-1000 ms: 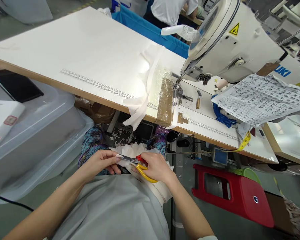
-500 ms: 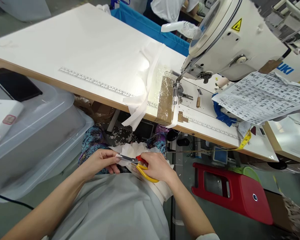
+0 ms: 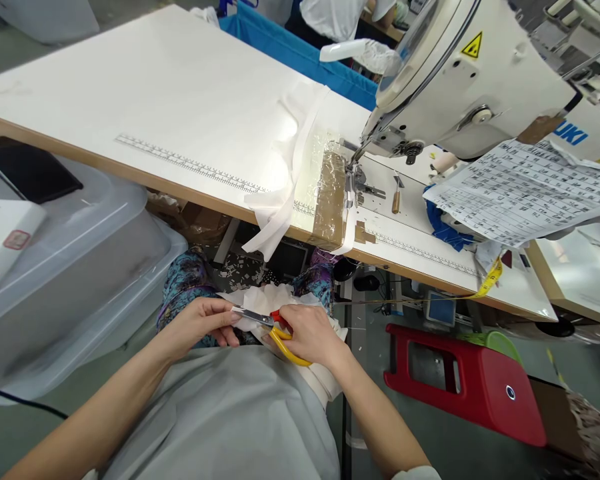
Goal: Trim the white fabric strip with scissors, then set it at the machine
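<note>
A clear plastic bin stood at far left, a white box on its lid. In the lap, the left hand pinched white fabric. The scissors lay nearly level, blades pointing left at it, yellow handles gripped by the curled right hand.

- The sewing machine bore blue letters "UKI" on its body.
- A yellow triangular warning sign stood on the machine head.
- The printed sheet was too small to read.

White sewing table carries fabric strip, sewing machine, printed sheet.
</note>
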Demonstrator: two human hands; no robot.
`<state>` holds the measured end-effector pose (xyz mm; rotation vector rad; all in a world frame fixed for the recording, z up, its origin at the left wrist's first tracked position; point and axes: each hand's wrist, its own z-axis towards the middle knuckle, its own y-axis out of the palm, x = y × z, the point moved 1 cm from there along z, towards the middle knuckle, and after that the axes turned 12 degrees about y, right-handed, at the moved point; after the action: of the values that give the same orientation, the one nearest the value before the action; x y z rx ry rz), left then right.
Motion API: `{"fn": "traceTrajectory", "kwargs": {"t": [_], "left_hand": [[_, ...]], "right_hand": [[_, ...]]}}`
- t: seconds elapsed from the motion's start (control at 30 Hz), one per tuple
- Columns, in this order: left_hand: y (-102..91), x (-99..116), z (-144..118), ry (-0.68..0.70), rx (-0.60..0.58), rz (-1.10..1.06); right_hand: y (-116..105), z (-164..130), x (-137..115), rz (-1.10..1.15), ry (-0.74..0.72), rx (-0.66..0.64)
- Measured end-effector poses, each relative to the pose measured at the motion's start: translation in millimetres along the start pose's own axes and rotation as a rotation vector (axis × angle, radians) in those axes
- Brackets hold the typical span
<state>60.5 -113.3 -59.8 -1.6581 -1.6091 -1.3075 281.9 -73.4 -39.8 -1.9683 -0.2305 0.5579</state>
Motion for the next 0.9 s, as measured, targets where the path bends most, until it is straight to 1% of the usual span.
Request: {"fn": "traceTrajectory", "kwargs": {"t": [0.2, 0.43, 0.57, 0.7, 0.9], "left_hand": [[-2.4, 0.3, -1.1, -0.002, -0.002, 0.011], [-3.7, 0.6, -1.0, -0.01, -0.017, 0.036], [-1.3, -0.9, 0.8, -0.014, -0.03, 0.032], [0.3, -2.0, 1.9, -0.017, -0.021, -0.006], [2.5, -1.5, 2.8, -0.023, -0.025, -0.001]], "right_hand": [[-3.8, 3.0, -3.9, -0.004, -0.002, -0.01], [-1.8, 3.6, -3.7, 0.076, 0.017, -0.066], [0.9, 2.8, -2.0, 0.061, 0.029, -0.041], [3.0, 1.8, -1.3, 0.032, 0.007, 0.0], [5.8, 2.2, -2.8, 0.011, 0.036, -0.02]]}}
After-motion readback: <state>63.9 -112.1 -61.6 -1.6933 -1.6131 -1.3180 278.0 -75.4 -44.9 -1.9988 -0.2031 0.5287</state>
